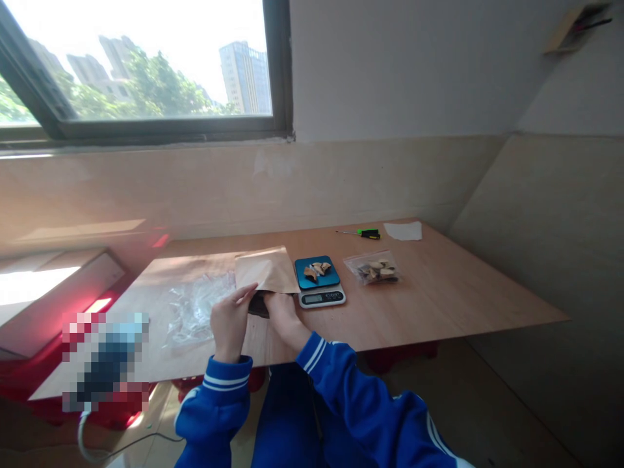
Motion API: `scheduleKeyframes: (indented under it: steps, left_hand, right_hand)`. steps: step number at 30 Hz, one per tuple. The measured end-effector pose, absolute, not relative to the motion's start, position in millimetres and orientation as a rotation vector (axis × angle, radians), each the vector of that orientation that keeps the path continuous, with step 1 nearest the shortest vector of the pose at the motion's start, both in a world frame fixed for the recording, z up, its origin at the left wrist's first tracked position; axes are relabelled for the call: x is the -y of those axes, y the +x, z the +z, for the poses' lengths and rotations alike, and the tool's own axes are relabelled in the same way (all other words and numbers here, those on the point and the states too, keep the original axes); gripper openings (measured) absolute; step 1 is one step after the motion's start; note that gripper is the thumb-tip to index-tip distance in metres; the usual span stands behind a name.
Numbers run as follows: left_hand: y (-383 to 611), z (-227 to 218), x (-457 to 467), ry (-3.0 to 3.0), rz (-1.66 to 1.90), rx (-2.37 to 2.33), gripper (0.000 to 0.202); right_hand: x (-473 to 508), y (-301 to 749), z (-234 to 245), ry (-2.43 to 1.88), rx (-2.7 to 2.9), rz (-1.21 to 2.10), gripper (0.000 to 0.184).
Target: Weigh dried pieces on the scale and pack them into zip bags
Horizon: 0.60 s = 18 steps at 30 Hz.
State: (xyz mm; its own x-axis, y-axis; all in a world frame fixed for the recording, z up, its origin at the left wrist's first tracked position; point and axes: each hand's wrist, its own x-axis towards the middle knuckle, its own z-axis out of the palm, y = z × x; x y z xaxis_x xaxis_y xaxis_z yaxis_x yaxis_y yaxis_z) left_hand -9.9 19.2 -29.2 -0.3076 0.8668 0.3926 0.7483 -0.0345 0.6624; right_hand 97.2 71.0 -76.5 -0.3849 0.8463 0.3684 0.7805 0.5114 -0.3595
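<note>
A brown kraft paper bag (pixel 268 270) lies on the table with its mouth toward me, held up so that a dark gap shows. My left hand (pixel 231 322) pinches the upper edge of that mouth between thumb and fingers. Into the opening reaches my right hand (pixel 283 315), its fingers hidden under the paper. Just right of the bag stands a kitchen scale (pixel 322 298) with a blue platform, bearing several brown-and-pale dried slices (pixel 316 269). The digits on its display are too small to read.
Crumpled clear plastic (pixel 195 309) lies left of the bag. Right of the scale is a zip bag (pixel 375 268) of dried pieces. Farther back are a green-and-black screwdriver (pixel 365 233) and white paper (pixel 403 231). A blurred-out object (pixel 107 361) with a cable is at the table's left edge.
</note>
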Motion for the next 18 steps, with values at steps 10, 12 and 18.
scheduleKeyframes:
  steps: [10,12,18]
  left_hand:
    - [-19,-19,-24,1.752,1.270,-2.126,0.025]
    - [-23,-16,-27,1.738,1.281,-2.148,0.025]
    - [-33,-12,-35,1.715,1.355,-2.157,0.027]
  right_hand:
    - [-12,149,-13,-1.019,2.282,0.164,0.026]
    - [-16,177,-1,-0.945,2.133,0.258,0.027]
    - [-63,260,-25,-1.405,2.006,0.070,0.020]
